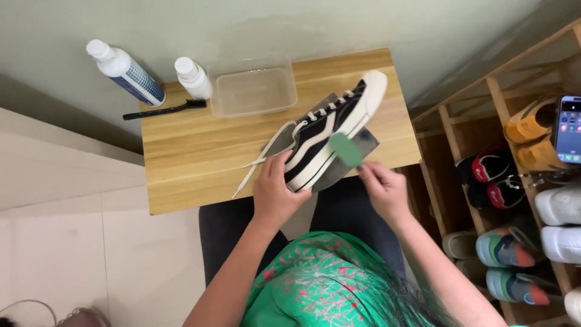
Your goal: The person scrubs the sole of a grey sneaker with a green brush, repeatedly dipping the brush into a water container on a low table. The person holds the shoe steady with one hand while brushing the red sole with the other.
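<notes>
A black sneaker with white stripe, white sole and white laces (330, 124) lies on its side on a grey cloth (363, 142) on a small wooden table (193, 151). My left hand (275, 191) grips the sneaker at its heel end. My right hand (381, 188) holds a small green pad (346, 149) against the white sole edge near the middle of the shoe.
At the table's back stand two white bottles (127, 72) (192, 77), a black brush (163, 109) and a clear plastic tub (253, 89). A wooden shoe rack (460, 139) with several shoes stands to the right, with a phone (569, 128) propped on it.
</notes>
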